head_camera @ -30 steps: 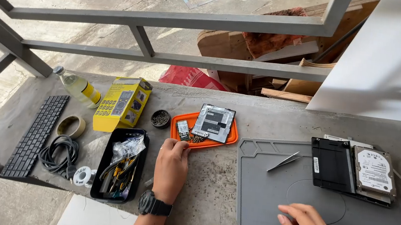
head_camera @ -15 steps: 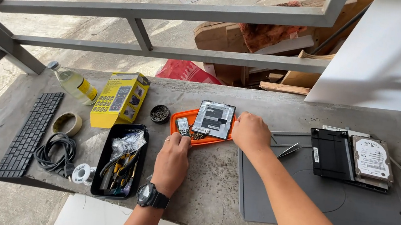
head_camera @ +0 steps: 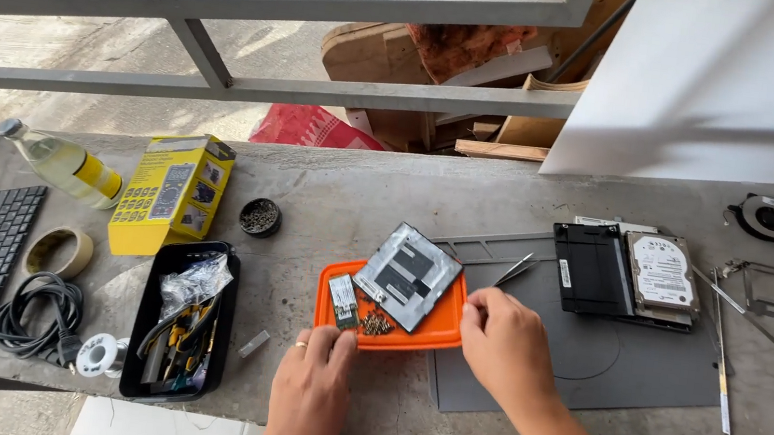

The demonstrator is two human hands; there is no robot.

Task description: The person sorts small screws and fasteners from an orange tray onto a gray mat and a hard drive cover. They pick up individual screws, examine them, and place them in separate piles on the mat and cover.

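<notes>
- Orange tray (head_camera: pixel 437 333) sat on the concrete tabletop (head_camera: pixel 467 193), its right end overlapping the left edge of the grey work mat (head_camera: pixel 641 373).
- Carried three things: a flat grey metal cover plate (head_camera: pixel 405 275) lying tilted across the tray and overhanging its far rim, a small green circuit card (head_camera: pixel 342 301), and a heap of small screws (head_camera: pixel 377 324).
- Looked light, shallow and stiff, probably plastic; judged easy to slide, yet prone to spill the loose screws if tipped or jerked.
- Best taken by the two opposite rims and kept level; the plate looked thin and rigid with sharp corners, safest lifted by its edges.
- Left hand (head_camera: pixel 309 388) rested at the near rim of the tray, fingers loosely curled, tips by the circuit card; grip not closed on anything that could be seen.
- Right hand (head_camera: pixel 504 343) lay at the right rim, thumb and forefinger drawn together at the tray's edge; whether something tiny was pinched there could not be told.
- Nearby: black bin of tools (head_camera: pixel 181 320) to the left, tweezers (head_camera: pixel 514 268) on the mat, a hard drive (head_camera: pixel 661 271) farther right.
- Against the frame half a second earlier: right hand had dropped from the far right corner to the near right rim; left hand much the same; plate now sat more tilted.
</notes>
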